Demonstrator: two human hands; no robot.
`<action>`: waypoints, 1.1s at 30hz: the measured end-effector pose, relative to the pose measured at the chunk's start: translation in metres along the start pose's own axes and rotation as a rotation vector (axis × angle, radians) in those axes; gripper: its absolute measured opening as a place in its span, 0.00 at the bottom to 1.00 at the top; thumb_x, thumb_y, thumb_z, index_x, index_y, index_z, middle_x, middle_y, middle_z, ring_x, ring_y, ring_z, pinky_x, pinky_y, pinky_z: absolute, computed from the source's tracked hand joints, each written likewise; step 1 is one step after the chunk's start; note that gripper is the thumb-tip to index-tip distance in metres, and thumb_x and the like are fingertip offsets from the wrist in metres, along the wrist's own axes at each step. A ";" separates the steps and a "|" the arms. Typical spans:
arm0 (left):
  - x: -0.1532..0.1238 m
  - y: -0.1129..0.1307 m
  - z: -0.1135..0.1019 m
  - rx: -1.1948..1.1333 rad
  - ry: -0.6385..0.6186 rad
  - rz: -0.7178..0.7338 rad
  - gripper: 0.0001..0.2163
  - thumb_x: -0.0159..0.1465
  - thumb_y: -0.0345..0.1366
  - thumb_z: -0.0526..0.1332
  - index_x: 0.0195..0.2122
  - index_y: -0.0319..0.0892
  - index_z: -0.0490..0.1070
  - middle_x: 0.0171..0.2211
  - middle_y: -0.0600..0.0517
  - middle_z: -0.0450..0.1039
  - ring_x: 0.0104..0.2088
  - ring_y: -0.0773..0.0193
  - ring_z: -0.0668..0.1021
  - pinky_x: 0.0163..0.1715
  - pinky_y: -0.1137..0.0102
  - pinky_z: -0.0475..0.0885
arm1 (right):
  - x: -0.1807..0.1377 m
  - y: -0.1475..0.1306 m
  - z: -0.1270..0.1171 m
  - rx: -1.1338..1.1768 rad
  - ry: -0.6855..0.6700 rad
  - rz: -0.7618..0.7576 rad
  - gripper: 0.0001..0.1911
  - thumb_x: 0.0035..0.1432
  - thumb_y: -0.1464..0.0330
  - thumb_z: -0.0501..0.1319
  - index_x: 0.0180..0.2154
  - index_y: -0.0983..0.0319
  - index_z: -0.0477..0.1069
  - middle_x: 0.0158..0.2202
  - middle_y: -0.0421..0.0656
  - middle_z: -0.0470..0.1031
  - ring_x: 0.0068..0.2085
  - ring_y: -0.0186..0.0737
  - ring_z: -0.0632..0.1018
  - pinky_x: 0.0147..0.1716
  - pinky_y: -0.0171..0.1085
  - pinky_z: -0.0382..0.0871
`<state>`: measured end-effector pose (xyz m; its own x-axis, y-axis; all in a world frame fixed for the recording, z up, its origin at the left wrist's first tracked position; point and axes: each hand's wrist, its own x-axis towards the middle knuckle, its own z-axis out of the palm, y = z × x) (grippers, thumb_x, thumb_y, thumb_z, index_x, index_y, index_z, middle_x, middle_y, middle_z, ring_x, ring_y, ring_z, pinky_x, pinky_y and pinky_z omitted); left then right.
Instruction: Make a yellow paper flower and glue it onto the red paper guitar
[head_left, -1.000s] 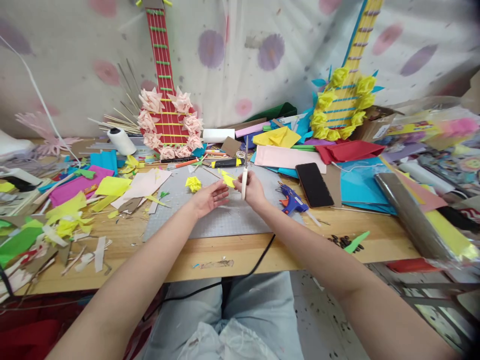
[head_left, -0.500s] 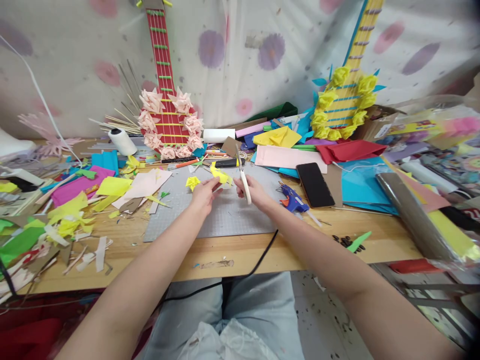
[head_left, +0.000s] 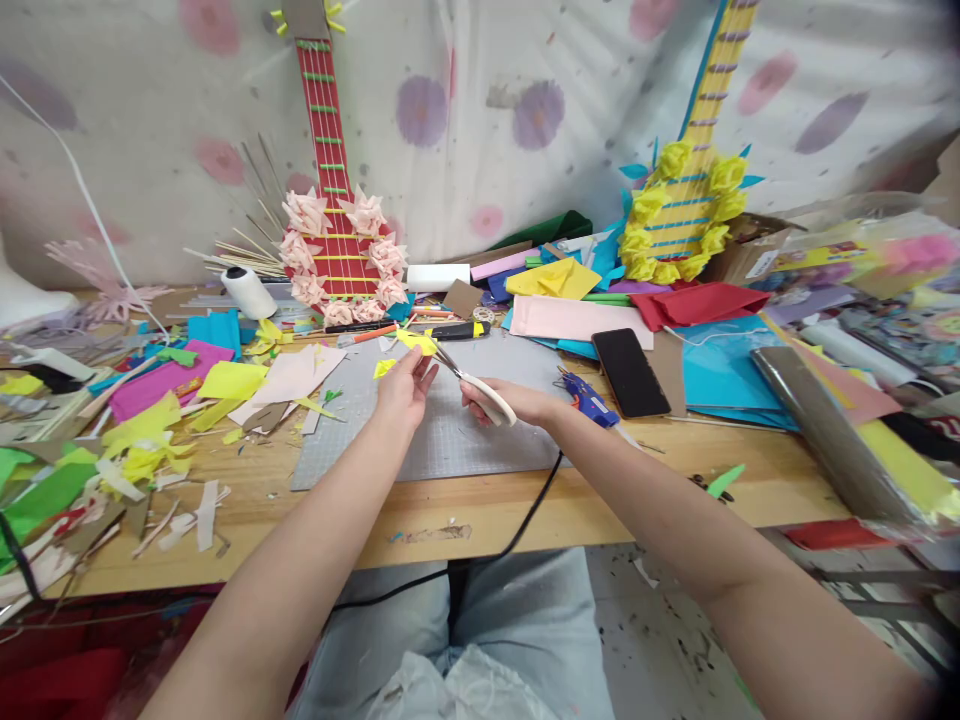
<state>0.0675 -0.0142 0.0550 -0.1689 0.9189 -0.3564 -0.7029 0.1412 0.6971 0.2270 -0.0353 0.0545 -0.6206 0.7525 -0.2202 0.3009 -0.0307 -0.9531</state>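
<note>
Over the grey cutting mat (head_left: 480, 445), my left hand (head_left: 405, 388) pinches a small piece of yellow paper (head_left: 417, 342) between thumb and fingers. My right hand (head_left: 517, 402) is closed round the white handles of a pair of scissors (head_left: 486, 396). The blades point left and reach the yellow paper's edge; whether they are cutting into it I cannot tell. Partly behind my left hand, a yellow paper flower (head_left: 384, 368) lies on the mat. A black and yellow utility knife (head_left: 459, 331) rests at the mat's far edge.
A blue glue gun (head_left: 589, 397) and a black phone (head_left: 630, 372) lie right of the mat. Paper scraps (head_left: 142, 440) cover the left side. A red paper guitar (head_left: 341, 250) and a yellow one (head_left: 679, 215) stand at the back. A black cable (head_left: 529, 515) hangs over the front edge.
The scissors have swung from upright to pointing left, and their blades have come to the yellow paper. My left hand has turned, lifting the paper slightly and covering more of the flower.
</note>
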 end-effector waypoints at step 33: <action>0.003 -0.001 -0.008 0.041 -0.141 0.014 0.04 0.54 0.23 0.58 0.24 0.35 0.68 0.23 0.52 0.72 0.25 0.71 0.75 0.37 0.71 0.73 | -0.002 -0.001 -0.004 0.115 0.065 -0.019 0.23 0.47 0.49 0.58 0.25 0.62 0.57 0.17 0.32 0.52 0.17 0.24 0.57 0.15 0.29 0.53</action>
<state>0.0622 -0.0151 0.0479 -0.0773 0.9632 -0.2574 -0.6717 0.1405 0.7274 0.2311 -0.0344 0.0571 -0.5762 0.7946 -0.1915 0.2025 -0.0882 -0.9753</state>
